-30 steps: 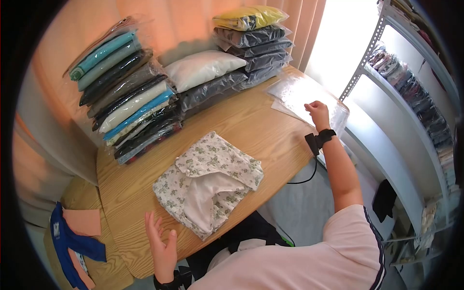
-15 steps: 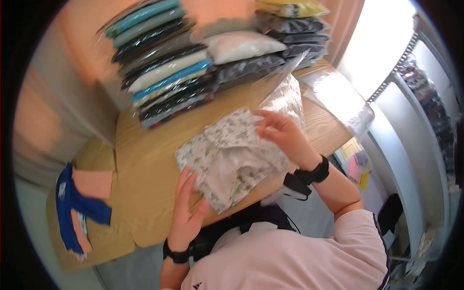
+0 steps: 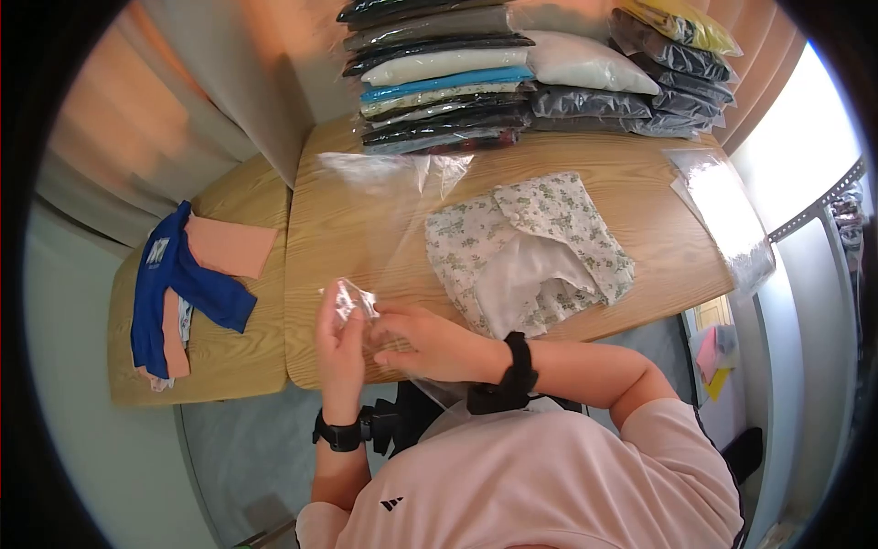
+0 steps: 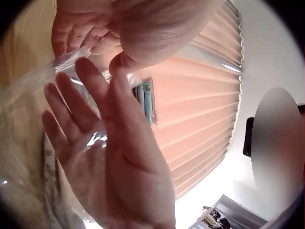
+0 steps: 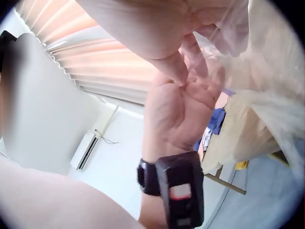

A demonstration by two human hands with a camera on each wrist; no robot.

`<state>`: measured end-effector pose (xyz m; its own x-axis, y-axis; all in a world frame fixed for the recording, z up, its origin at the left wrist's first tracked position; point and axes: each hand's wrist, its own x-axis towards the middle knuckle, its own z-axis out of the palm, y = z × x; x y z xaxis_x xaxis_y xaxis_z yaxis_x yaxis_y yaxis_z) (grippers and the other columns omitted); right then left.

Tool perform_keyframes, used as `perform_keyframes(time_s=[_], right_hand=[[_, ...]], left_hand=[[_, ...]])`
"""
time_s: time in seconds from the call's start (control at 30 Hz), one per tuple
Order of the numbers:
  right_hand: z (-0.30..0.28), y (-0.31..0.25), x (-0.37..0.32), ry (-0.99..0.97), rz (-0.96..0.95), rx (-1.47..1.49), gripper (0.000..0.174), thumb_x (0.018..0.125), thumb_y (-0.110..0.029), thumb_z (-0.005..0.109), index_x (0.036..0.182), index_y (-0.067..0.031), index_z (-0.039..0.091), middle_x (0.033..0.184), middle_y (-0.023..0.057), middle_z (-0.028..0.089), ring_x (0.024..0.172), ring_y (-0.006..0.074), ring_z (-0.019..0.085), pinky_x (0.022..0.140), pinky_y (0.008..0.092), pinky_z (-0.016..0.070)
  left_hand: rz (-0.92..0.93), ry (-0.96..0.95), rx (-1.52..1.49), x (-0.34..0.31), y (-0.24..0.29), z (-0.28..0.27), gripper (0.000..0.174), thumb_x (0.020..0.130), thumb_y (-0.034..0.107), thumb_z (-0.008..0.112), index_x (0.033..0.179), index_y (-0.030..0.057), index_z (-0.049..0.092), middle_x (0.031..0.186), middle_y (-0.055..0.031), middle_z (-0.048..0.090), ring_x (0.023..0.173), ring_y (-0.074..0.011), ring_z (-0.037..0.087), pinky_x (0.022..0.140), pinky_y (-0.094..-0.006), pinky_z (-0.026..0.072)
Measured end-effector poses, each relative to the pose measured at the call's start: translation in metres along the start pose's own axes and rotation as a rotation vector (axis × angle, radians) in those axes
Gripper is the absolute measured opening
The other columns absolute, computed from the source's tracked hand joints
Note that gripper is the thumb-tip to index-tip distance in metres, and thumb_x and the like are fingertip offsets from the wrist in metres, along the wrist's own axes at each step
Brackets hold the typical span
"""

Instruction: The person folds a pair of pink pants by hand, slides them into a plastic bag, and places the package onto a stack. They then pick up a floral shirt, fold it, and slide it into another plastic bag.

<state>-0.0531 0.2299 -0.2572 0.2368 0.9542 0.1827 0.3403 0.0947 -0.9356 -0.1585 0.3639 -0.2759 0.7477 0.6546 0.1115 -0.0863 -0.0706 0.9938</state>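
A person's left hand [image 3: 340,346] and right hand [image 3: 428,343] meet at the near edge of a wooden table [image 3: 658,220], holding one end of a clear plastic bag [image 3: 384,210]. The left fingers are straight and spread with the film across them. The right fingertips pinch its crumpled edge (a hold that seems meant to part the layers). The bag trails away from the grip. A floral garment [image 3: 540,242] lies just right of the grip, with a stack of bagged clothes [image 3: 457,82] beyond
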Motion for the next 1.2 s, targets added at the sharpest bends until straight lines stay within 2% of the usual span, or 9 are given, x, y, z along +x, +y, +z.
perform_keyframes(time_s=[0.27,0.47,0.6,0.73,0.8,0.9,1.03,1.17,1.2], right_hand=[[-0.078,-0.017,-0.06,0.175,0.108,-0.224,0.026,0.086,-0.01,0.06,0.112,-0.0061,0.059,0.133,0.0158,0.048,0.126,0.0291,0.043,0.1,0.0357,0.0361],[-0.162,0.006,-0.11,0.669,0.357,-0.122,0.021,0.089,-0.008,0.056,0.108,-0.0007,0.06,0.115,0.0094,0.06,0.095,0.0128,0.055,0.085,0.0265,0.0447],[-0.211,0.042,-0.134,0.851,0.422,-0.287,0.025,0.089,-0.015,0.058,0.107,0.0027,0.059,0.104,0.0083,0.062,0.091,0.0131,0.056,0.082,0.0233,0.0441],[-0.234,0.065,-0.132,0.891,0.699,-0.195,0.029,0.089,-0.024,0.059,0.107,-0.0007,0.059,0.098,0.0055,0.061,0.086,0.0118,0.054,0.077,0.0208,0.0419],[-0.249,0.075,-0.127,0.661,0.81,-0.028,0.033,0.086,-0.031,0.063,0.099,-0.0014,0.062,0.085,0.0038,0.062,0.07,0.0098,0.054,0.062,0.0181,0.0406],[-0.259,0.076,-0.113,0.601,0.945,0.009,0.034,0.084,-0.033,0.066,0.093,-0.0002,0.065,0.078,0.0032,0.064,0.062,0.0088,0.055,0.052,0.0189,0.0392],[-0.252,0.07,-0.099,0.557,0.988,0.068,0.035,0.082,-0.034,0.069,0.088,0.0008,0.066,0.075,0.0039,0.064,0.06,0.0099,0.056,0.05,0.0217,0.0397],[-0.252,0.079,-0.1,0.511,0.911,0.242,0.037,0.082,-0.026,0.069,0.099,0.0058,0.061,0.088,0.0109,0.065,0.072,0.0176,0.062,0.058,0.0309,0.0499],[-0.25,0.083,-0.103,0.558,0.833,0.363,0.036,0.083,-0.021,0.067,0.104,0.007,0.059,0.093,0.0124,0.066,0.077,0.0198,0.065,0.063,0.033,0.0532]], left_hand=[[-0.058,0.217,-0.034,0.028,-0.015,-0.079,0.054,0.083,-0.01,0.044,0.136,-0.0022,0.035,0.123,-0.0184,0.053,0.108,-0.019,0.054,0.091,-0.0269,0.0426],[-0.122,0.316,-0.049,0.054,-0.024,-0.123,0.058,0.08,-0.002,0.052,0.135,-0.0029,0.037,0.125,-0.0201,0.051,0.107,-0.0216,0.054,0.089,-0.0292,0.0443],[-0.167,0.287,0.129,0.08,-0.042,-0.161,0.056,0.084,0.009,0.059,0.134,-0.0056,0.037,0.125,-0.0147,0.05,0.106,-0.0212,0.054,0.086,-0.03,0.0454],[-0.191,0.374,0.014,0.086,-0.042,-0.157,0.049,0.087,0.01,0.058,0.13,-0.006,0.043,0.13,-0.0125,0.045,0.111,-0.0187,0.049,0.09,-0.0294,0.0429],[-0.149,0.318,0.031,0.089,-0.044,-0.163,0.046,0.088,0.009,0.056,0.13,-0.0051,0.044,0.13,-0.0116,0.045,0.113,-0.0182,0.047,0.092,-0.0287,0.0411],[-0.103,0.274,0.135,0.076,-0.035,-0.172,0.043,0.089,0.009,0.053,0.13,-0.0033,0.045,0.13,-0.0102,0.045,0.115,-0.0179,0.046,0.095,-0.028,0.0379],[-0.063,0.301,0.475,0.051,0.021,-0.185,0.04,0.091,0.01,0.049,0.13,0.0007,0.046,0.13,-0.008,0.047,0.118,-0.0185,0.044,0.1,-0.0276,0.0322],[-0.035,0.305,0.262,0.016,0.079,-0.122,0.038,0.091,0.008,0.049,0.128,0.0018,0.047,0.128,-0.0074,0.049,0.119,-0.0184,0.044,0.101,-0.0283,0.0324],[-0.01,0.166,0.271,0.01,0.09,-0.095,0.038,0.09,0.007,0.049,0.128,0.0021,0.047,0.127,-0.0071,0.049,0.12,-0.0185,0.044,0.1,-0.0289,0.0329]])
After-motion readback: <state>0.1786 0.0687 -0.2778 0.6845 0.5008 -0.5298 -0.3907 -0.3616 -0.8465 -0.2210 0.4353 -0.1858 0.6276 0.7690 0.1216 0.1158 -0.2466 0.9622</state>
